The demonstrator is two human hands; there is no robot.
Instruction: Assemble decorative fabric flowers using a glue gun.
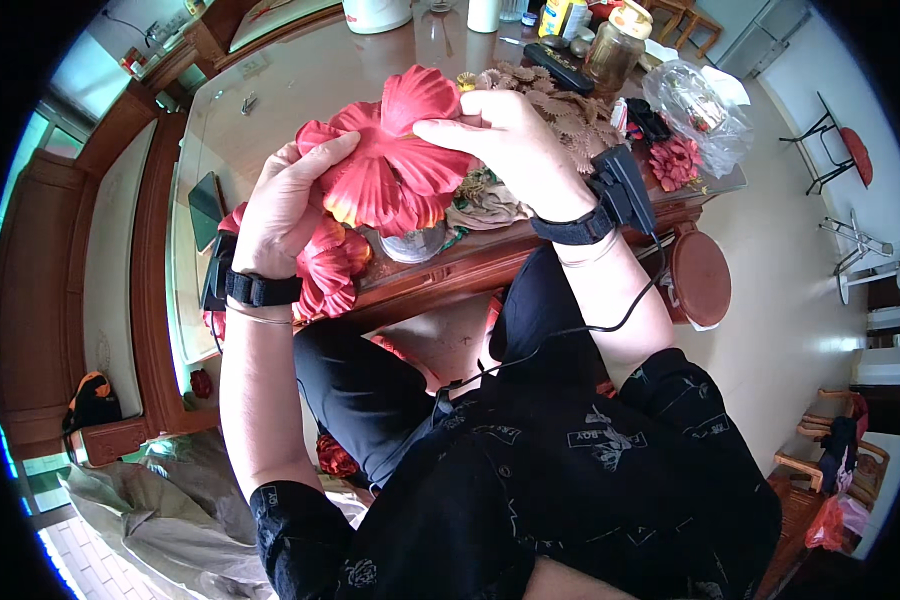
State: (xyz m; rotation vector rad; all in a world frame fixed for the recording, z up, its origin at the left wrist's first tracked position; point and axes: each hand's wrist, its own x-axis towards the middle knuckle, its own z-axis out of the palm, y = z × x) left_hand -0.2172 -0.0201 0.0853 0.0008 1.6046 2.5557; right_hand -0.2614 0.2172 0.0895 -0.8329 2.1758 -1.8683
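A large red fabric flower petal piece [395, 160], with ruffled lobes and yellow-orange tips, is held up over the near edge of the table. My left hand [288, 200] pinches its left side, thumb on top and the fingers mostly hidden behind. On the right, my right hand [510, 145] grips another lobe between thumb and fingers. More red petals [328, 268] lie below my left hand at the table edge. Just under the held piece stands a grey round container [413, 245], partly covered. Beside my right hand is a heap of brown scalloped pieces [570, 125].
The brown table [280, 95] has a glossy top. A dark phone [206, 210] lies at its left. At the right are a glass jar [615, 50], a clear plastic bag [700, 115] and a pink-red flower [675, 163]. A round stool [700, 275] stands by the table's right end.
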